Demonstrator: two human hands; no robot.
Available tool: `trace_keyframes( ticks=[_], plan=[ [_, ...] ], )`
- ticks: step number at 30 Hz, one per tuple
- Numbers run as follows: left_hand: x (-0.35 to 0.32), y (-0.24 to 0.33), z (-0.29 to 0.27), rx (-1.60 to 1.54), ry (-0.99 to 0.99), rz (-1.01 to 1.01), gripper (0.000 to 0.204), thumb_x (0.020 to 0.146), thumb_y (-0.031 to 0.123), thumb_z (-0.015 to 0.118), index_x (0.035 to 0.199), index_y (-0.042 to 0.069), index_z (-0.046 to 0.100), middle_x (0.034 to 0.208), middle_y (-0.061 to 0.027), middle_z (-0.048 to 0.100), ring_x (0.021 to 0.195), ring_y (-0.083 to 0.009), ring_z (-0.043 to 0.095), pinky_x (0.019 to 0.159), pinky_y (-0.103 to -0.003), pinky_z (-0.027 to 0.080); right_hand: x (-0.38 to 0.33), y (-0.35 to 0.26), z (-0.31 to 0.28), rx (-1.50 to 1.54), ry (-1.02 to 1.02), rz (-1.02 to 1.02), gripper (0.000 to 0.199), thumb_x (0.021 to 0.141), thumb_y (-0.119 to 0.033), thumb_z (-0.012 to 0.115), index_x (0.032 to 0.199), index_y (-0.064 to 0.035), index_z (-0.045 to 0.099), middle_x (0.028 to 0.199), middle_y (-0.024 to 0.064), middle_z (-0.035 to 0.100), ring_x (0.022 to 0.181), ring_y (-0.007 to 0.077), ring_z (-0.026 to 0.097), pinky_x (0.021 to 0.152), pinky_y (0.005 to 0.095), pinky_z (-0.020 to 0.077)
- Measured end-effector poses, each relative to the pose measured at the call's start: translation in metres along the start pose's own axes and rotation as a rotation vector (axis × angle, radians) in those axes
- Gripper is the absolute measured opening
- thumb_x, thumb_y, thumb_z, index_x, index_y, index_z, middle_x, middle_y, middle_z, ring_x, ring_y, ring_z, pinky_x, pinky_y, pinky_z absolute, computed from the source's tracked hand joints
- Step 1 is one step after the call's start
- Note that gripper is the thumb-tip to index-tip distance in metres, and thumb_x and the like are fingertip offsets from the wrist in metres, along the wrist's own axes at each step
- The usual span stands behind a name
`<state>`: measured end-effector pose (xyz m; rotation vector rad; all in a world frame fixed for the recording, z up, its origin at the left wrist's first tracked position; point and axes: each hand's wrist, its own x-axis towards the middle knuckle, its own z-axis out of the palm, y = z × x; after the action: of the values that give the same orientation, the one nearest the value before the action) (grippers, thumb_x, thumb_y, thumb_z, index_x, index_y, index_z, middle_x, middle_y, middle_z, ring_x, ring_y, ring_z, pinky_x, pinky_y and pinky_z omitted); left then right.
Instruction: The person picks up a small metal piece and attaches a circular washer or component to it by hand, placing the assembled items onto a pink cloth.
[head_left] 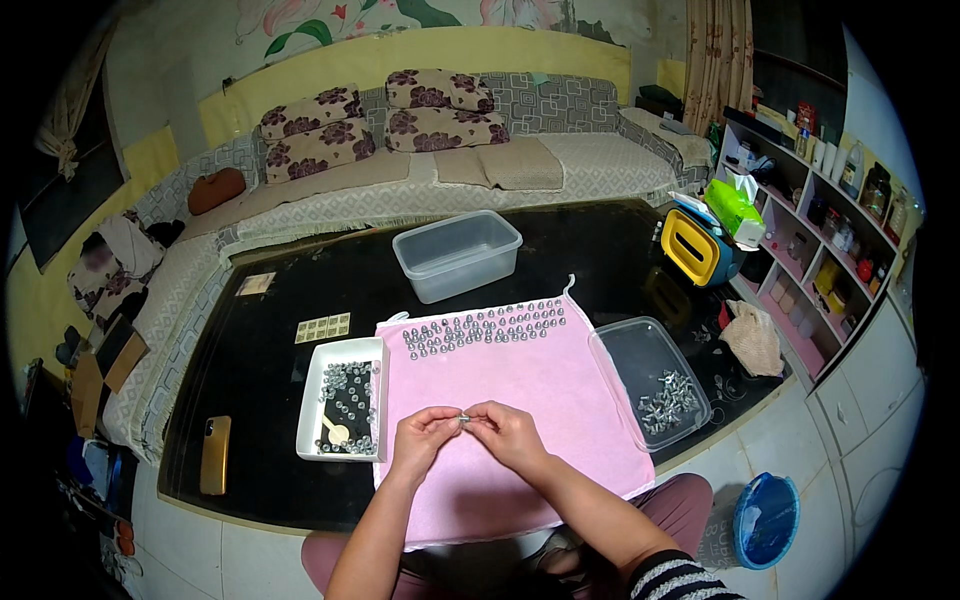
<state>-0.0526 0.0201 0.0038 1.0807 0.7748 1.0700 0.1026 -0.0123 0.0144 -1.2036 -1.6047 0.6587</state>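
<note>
My left hand (428, 437) and my right hand (508, 432) meet over the pink cloth (540, 380), fingertips pinched together. Between them is a small silvery metal fastener (464, 419); its exact kind is too small to make out. Farther up the cloth stand several rows of small metal fasteners (480, 330). To the left, a white tray (307, 400) holds loose nut-like metal pieces (345, 380) and a pale scoop (337, 432). On the right, a clear plastic lid (632, 350) carries a heap of bolt-like metal pieces (670, 402).
A clear plastic tub (450, 275) stands beyond the cloth on the black table (270, 350). A phone (214, 455) lies at the left. A yellow-and-blue tissue box (692, 247) and a beige cloth (752, 338) sit at the right. A blue bucket (768, 520) is on the floor.
</note>
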Motion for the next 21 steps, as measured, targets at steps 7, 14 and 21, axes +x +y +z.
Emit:
trace_keyframes(
  ticks=[7, 14, 21],
  plan=[
    [0.0016, -0.0012, -0.0023, -0.023, -0.019, -0.015, 0.017, 0.078, 0.0, 0.058, 0.094, -0.004, 0.058, 0.086, -0.0096, 0.061, 0.075, -0.0121, 0.059, 0.071, -0.022, 0.049, 0.0003, 0.0013, -0.0013, -0.171, 0.111, -0.214, 0.011, 0.076, -0.01, 0.059, 0.085, -0.003, 0.059, 0.078, 0.0105, 0.06, 0.071, 0.0239, 0.059, 0.063, 0.0315, 0.0469],
    [0.0009, 0.0002, 0.0012, -0.07, -0.026, 0.025, 0.015, 0.077, -0.003, 0.059, 0.091, -0.003, 0.055, 0.085, -0.0083, 0.06, 0.077, -0.0122, 0.058, 0.072, -0.023, 0.049, -0.0003, 0.0006, -0.0012, -0.1, 0.057, -0.147, 0.011, 0.076, -0.01, 0.059, 0.084, -0.0029, 0.059, 0.078, 0.0104, 0.06, 0.071, 0.0238, 0.059, 0.062, 0.0318, 0.0469],
    [0.003, -0.003, 0.0002, -0.055, -0.03, 0.08, 0.017, 0.075, -0.006, 0.06, 0.09, -0.001, 0.053, 0.084, -0.0076, 0.059, 0.079, -0.012, 0.057, 0.074, -0.023, 0.049, 0.0, -0.0006, -0.0032, -0.08, 0.041, -0.114, 0.012, 0.077, -0.011, 0.06, 0.085, -0.0026, 0.059, 0.077, 0.0107, 0.061, 0.069, 0.0232, 0.06, 0.06, 0.0311, 0.0471]
  ],
)
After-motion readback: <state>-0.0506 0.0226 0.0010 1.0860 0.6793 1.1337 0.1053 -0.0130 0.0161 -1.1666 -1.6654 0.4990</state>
